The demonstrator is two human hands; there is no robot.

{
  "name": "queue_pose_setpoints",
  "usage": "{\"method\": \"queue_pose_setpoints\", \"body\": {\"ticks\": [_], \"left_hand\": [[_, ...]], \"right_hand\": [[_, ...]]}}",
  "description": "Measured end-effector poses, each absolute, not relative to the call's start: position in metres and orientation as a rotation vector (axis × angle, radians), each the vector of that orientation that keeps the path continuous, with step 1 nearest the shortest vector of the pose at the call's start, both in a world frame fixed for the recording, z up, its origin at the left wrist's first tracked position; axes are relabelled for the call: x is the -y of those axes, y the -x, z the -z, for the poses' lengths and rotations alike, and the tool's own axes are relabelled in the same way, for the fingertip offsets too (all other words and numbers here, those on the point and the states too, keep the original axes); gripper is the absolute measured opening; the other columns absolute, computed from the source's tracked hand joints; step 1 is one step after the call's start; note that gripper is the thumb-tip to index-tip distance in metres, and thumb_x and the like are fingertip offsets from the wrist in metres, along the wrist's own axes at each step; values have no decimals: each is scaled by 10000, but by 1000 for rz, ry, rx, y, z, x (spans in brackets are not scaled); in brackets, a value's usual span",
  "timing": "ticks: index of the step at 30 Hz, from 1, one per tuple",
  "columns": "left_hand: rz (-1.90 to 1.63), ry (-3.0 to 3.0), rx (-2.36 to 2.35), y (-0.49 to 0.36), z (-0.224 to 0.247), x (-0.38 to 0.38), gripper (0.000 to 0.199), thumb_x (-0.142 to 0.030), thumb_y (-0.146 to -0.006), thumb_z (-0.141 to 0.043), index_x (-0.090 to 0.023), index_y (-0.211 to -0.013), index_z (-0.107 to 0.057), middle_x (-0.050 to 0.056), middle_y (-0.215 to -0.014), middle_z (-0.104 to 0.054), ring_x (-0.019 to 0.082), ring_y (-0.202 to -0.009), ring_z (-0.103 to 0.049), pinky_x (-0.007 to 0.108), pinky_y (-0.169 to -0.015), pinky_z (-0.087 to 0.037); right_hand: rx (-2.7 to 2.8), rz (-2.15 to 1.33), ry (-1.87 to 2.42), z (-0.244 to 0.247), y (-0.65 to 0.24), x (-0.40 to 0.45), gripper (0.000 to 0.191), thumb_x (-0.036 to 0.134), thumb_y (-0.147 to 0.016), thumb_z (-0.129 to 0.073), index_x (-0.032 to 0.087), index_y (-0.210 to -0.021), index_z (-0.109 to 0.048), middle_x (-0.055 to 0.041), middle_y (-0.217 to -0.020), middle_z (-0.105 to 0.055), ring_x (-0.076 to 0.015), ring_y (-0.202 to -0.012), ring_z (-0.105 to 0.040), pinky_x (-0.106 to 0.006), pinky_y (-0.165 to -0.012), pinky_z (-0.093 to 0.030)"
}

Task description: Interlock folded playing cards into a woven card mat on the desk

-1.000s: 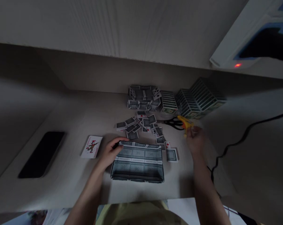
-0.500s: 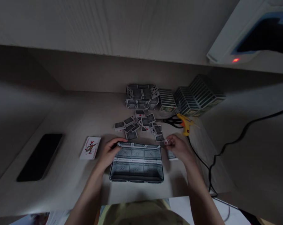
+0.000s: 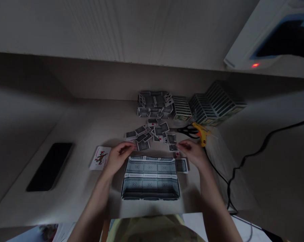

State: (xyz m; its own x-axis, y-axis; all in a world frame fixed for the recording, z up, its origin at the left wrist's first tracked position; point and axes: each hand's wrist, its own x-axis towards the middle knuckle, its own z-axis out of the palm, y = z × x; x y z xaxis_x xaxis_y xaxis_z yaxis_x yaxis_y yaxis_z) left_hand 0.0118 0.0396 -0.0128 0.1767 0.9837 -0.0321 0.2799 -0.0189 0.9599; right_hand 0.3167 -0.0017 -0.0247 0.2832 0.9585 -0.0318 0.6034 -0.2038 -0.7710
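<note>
A shallow open box made of playing cards (image 3: 150,174) sits in front of me, its inside lined with patterned card backs. Behind its far left corner is my left hand (image 3: 120,154), fingers stretched toward the heap of folded playing cards (image 3: 143,145), with nothing seen in them. My right hand (image 3: 193,153) hovers past the far right corner, fingers apart beside the heap's right end. A small folded card with a red mark (image 3: 176,154) lies just below those fingertips. One face-down card (image 3: 181,165) lies against the box's right side.
To the left are a joker-topped deck (image 3: 100,158) and a black phone (image 3: 49,167). Scissors (image 3: 186,131) and a yellow glue gun (image 3: 201,133) lie at right, its cord trailing. Behind stand a card-built block (image 3: 154,104) and stacked card boxes (image 3: 182,108). A shelf (image 3: 131,30) overhangs.
Both hands have moved away from me, the left off the box's edge. My right hand has let go of the small red-marked card. The view has shifted slightly.
</note>
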Motion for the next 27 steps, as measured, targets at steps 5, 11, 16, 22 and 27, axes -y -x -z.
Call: {"method": "queue_pose_setpoints", "body": {"ticks": [5,11,16,22,27], "left_hand": [[-859,-1996,-1292,-27,11,-69,400,-411,-673,-653,-216,-1020,-607,51,-1003,-619,198,-898,-564,337,-815,-445],[-724,-2333,-1348,-38,32,-94,426,-369,-678,-667,-225,-1075,-608,74,-1057,-587,241,-986,-516,395,-869,-404],[-956,-2088,-1350,-31,45,-95,216,-341,-807,-520,-206,-843,-684,44,-898,-648,164,-868,-579,306,-810,-443],[-1105,-1773,-1416,-25,35,-87,245,-378,-786,-537,-182,-822,-679,21,-793,-675,138,-751,-602,242,-698,-456],[-1170,-1697,-1504,-23,34,-86,275,-371,-800,-506,-158,-880,-661,35,-825,-679,144,-768,-604,255,-723,-461]], "right_hand": [[1541,-350,1932,39,-293,-26,595,489,-567,-675,197,-1074,-565,-98,-931,-624,-275,-897,-562,-394,-746,-435],[1599,-416,1707,53,-279,-38,384,302,-629,-637,220,-1005,-626,-69,-1000,-637,-242,-948,-555,-382,-826,-424],[1522,-478,1647,54,-284,-30,280,335,-709,-573,208,-942,-664,-59,-939,-674,-200,-853,-599,-336,-764,-462],[1202,-641,1673,53,-288,-31,379,469,-723,-538,150,-870,-680,-81,-822,-693,-214,-757,-623,-330,-683,-476],[1212,-641,1688,56,-291,-34,381,460,-775,-453,150,-829,-668,-91,-832,-692,-217,-783,-625,-326,-714,-472]]}}
